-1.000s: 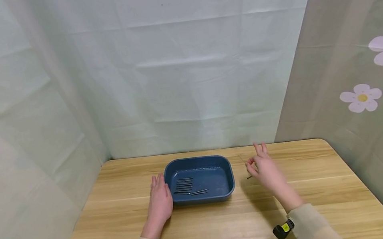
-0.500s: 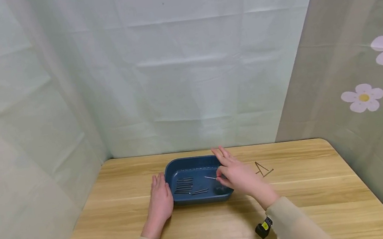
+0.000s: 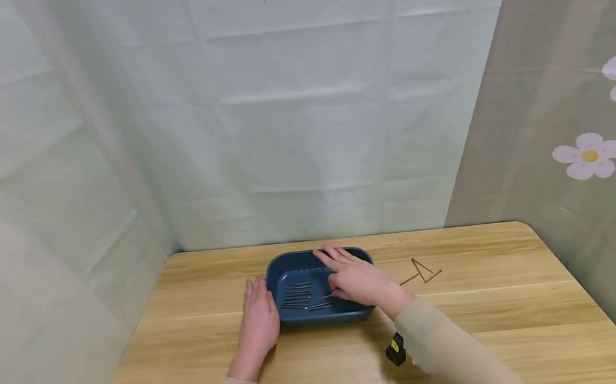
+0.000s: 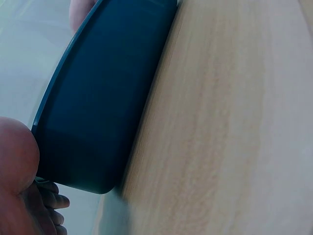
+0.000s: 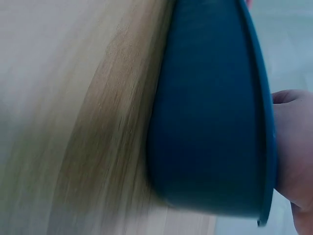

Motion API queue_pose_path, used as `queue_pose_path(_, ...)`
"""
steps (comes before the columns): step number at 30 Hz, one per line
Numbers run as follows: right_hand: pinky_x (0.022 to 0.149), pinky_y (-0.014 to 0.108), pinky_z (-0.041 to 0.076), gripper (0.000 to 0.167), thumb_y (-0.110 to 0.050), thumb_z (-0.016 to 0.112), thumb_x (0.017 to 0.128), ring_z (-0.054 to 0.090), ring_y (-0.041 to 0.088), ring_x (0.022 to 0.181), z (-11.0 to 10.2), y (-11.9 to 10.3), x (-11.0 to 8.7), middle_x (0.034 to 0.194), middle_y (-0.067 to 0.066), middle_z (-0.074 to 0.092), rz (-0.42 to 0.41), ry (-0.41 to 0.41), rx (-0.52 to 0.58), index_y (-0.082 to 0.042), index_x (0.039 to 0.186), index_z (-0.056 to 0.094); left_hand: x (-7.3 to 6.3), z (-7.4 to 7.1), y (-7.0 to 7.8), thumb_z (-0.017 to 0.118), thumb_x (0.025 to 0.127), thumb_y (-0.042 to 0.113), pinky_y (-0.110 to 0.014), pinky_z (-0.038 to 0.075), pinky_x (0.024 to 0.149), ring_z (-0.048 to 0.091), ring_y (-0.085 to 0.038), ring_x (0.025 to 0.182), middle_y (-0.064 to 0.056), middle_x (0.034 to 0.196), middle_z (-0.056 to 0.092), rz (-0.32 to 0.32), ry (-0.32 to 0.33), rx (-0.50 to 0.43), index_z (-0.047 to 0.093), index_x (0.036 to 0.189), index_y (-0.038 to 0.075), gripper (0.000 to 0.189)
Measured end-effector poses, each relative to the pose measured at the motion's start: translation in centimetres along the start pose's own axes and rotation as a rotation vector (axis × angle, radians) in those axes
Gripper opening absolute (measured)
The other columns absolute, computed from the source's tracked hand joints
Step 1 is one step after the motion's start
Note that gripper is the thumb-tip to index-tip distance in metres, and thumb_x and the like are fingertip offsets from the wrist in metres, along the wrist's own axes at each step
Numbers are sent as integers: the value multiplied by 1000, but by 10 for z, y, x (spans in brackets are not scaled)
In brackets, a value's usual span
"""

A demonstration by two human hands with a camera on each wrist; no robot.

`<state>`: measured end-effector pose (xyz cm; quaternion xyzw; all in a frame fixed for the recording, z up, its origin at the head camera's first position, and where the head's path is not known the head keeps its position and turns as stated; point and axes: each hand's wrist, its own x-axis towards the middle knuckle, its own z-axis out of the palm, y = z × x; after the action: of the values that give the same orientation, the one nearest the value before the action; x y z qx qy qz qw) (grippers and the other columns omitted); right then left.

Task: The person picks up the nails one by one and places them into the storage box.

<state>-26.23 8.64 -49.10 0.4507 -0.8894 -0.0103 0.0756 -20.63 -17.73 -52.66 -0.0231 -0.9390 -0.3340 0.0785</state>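
Note:
A dark blue rectangular tray (image 3: 325, 321) stands on the wooden table. Several thin metal nails (image 3: 298, 294) lie inside it, most in a rough row on the left half. My left hand (image 3: 259, 321) rests against the tray's left side with its fingers straight. Over the right half, my right hand (image 3: 357, 281) reaches in from above and pinches a nail (image 3: 324, 297) between thumb and index finger, the other fingers stretched out. That hand covers part of the nail. In both wrist views the tray wall hides the nails.
Right of the tray, several loose nails (image 3: 420, 271) lie crossed on the table (image 3: 503, 296). Pale curtains (image 3: 299, 122) hang behind and beside the table. A small black device (image 3: 396, 350) is strapped to the right wrist.
My right hand has carried a nail leftward from the loose pile on the right, over the rim and down into the tray. My left hand stays at the tray's side.

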Motion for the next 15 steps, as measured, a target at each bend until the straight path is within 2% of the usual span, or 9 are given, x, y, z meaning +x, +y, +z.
queue_pose_path(6, 131, 45, 19, 16, -27, 76, 102, 16, 37, 163, 6, -5, 10, 174, 19, 27, -22, -19, -64, -20, 89, 80, -1, 2, 0, 38, 113, 6, -63, 16, 128, 18, -53, 158, -36, 165, 33, 4, -5, 4, 33, 157, -19, 51)
queue_pose_path(15, 132, 45, 18, 15, -28, 75, 102, 14, 35, 163, 16, -7, 10, 175, 16, 26, -14, -27, -136, -22, 89, 81, -2, 4, 3, 38, 114, 6, -64, 16, 128, 17, -53, 158, -37, 165, 33, 7, -10, 0, 32, 157, -20, 51)
